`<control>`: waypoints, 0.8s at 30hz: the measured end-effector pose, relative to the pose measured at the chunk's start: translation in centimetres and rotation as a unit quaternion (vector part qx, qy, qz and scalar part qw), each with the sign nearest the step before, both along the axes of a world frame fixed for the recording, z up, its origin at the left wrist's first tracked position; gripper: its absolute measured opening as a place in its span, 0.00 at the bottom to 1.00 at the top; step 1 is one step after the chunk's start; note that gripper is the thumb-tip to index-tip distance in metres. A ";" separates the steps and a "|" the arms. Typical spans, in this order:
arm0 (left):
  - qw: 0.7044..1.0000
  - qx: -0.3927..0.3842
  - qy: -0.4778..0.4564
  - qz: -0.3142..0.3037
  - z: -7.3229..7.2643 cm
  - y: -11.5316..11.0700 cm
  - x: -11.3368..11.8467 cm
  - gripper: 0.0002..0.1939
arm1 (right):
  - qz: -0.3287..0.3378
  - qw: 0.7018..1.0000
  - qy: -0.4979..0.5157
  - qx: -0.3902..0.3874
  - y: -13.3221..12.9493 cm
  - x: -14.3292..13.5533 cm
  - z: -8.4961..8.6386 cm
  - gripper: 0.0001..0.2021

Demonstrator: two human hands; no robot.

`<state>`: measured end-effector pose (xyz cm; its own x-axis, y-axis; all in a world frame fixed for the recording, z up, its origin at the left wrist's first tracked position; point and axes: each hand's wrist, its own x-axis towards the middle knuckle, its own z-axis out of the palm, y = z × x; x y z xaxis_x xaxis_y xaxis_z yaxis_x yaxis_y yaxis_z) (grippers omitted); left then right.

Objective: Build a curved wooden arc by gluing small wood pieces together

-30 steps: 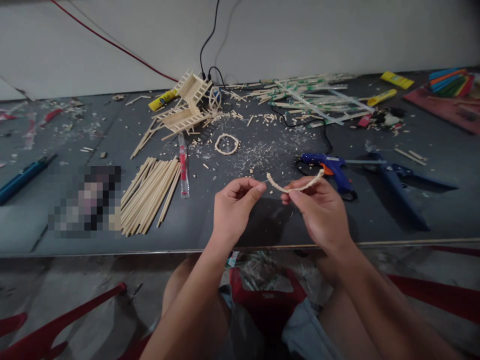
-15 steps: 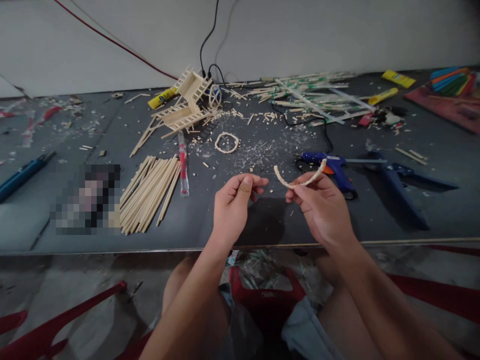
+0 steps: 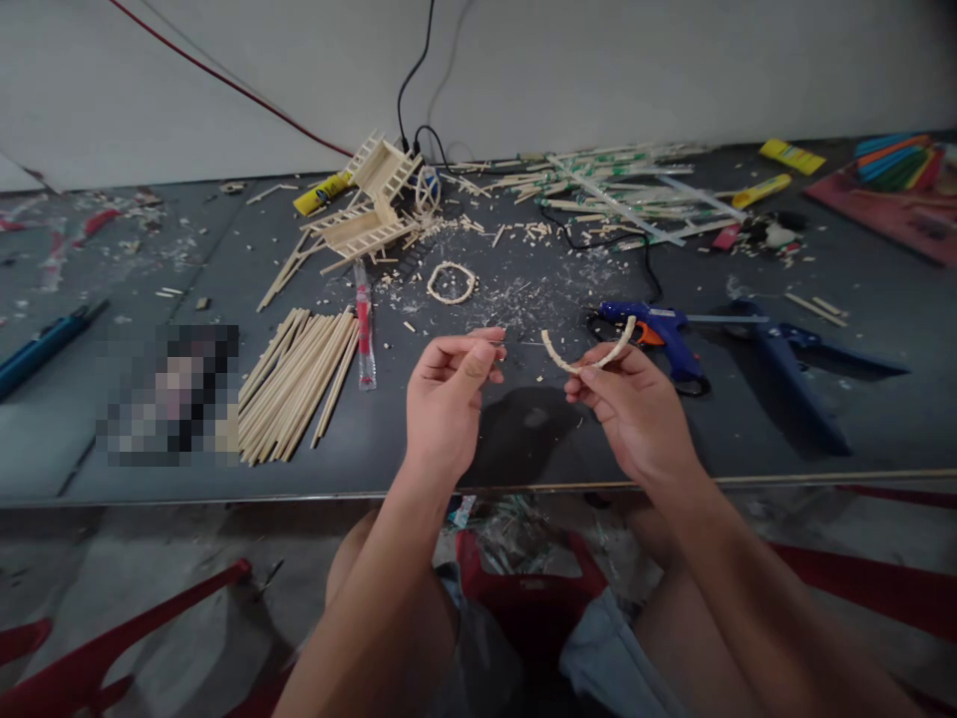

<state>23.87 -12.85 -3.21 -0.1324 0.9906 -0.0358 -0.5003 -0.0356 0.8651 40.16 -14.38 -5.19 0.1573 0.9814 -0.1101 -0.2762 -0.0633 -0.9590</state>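
The curved strip (image 3: 555, 357) is pale cream, as is the ring (image 3: 451, 302). Straw-yellow sticks (image 3: 288, 389) stand out against the dark grey worktop (image 3: 389, 439). The glue gun (image 3: 677, 339) is deep blue with an orange trigger (image 3: 649, 335); the tube (image 3: 323, 193) beside the cream model (image 3: 359, 235) is bright yellow, the stool (image 3: 534, 590) dark red, the wall (image 3: 635, 70) plain grey.

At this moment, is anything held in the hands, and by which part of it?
The right hand pinches the pale curved strip near the middle of its arc. Whether the left hand holds anything cannot be told.
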 end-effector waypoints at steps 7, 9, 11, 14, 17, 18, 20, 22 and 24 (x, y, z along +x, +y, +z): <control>0.999 -0.051 -0.006 -0.015 -0.4 0.3 -0.1 0.06 | 0.008 1.000 0.003 0.015 -0.2 -0.2 -0.2 0.07; 0.997 -0.067 0.012 -0.030 -0.6 0.3 0.0 0.07 | 0.013 1.000 -0.007 0.019 -0.3 -0.3 -0.3 0.07; 0.997 -0.068 0.028 -0.031 -0.9 0.2 0.1 0.07 | 0.019 1.000 -0.011 0.022 -0.3 -0.4 -0.3 0.07; 0.998 -0.052 0.040 -0.014 -1.1 0.3 0.1 0.08 | 0.023 0.999 -0.013 0.029 -0.3 -0.4 -0.4 0.06; 0.998 -0.056 0.038 -0.015 -1.2 0.3 0.1 0.08 | 0.023 0.999 -0.018 0.028 -0.3 -0.4 -0.4 0.06; 0.997 -0.061 0.036 -0.023 -1.2 0.3 0.1 0.07 | 0.024 0.999 -0.019 0.027 -0.3 -0.5 -0.4 0.06; 0.996 -0.067 0.037 -0.047 -1.2 0.3 0.2 0.08 | 0.026 0.999 -0.013 0.026 -0.3 -0.5 -0.4 0.06; 0.995 -0.064 0.037 -0.069 -1.2 0.2 0.3 0.08 | 0.027 0.999 -0.001 0.025 -0.4 -0.6 -0.4 0.07; 0.994 -0.062 0.027 -0.085 -1.1 0.0 0.4 0.07 | 0.030 0.999 0.005 0.027 -0.4 -0.6 -0.5 0.07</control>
